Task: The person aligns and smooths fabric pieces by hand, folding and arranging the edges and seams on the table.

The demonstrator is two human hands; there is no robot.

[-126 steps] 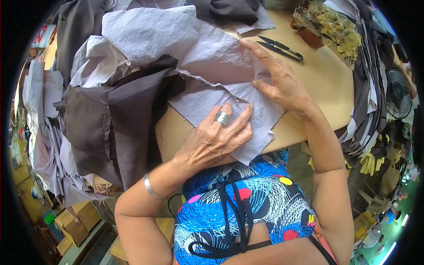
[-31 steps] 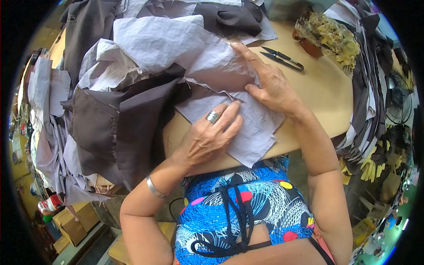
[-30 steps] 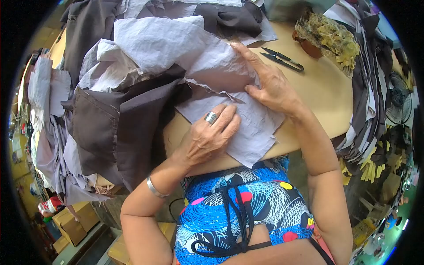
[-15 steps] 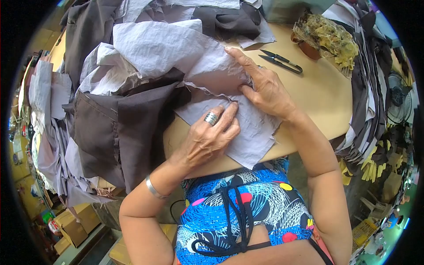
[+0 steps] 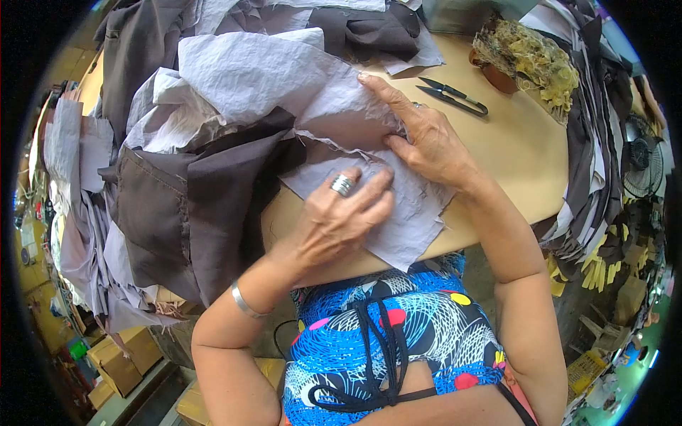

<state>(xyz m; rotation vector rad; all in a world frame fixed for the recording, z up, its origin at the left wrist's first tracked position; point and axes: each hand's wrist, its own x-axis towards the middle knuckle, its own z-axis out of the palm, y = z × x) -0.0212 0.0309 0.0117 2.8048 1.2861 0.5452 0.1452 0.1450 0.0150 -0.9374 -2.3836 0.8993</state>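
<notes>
A pale lavender-grey cloth (image 5: 249,78) with a frayed seam lies spread across the table under both hands. My left hand (image 5: 344,216), wearing a wide silver ring, is over the cloth just below the seam; its fingers are apart and a little smeared by motion. Pressed on the cloth at the right, my right hand (image 5: 433,145) has its index finger stretched out and its thumb apart beside the seam. The undersides of the fingers are hidden. Dark brown cloth (image 5: 227,184) joins the pale piece on the left and hangs over the table edge.
Black thread snips (image 5: 455,97) lie on the tan table (image 5: 518,170), right of my right hand. A brown pot (image 5: 494,79) with tangled yellowish threads (image 5: 536,60) stands farther back. Fabric strips (image 5: 590,128) hang along the right edge, and more dark cloth (image 5: 373,35) lies at the back.
My left fingers have come off the seam and shifted slightly right and down, spreading a little. My right hand stays nearly in place, and the cloth has barely moved.
</notes>
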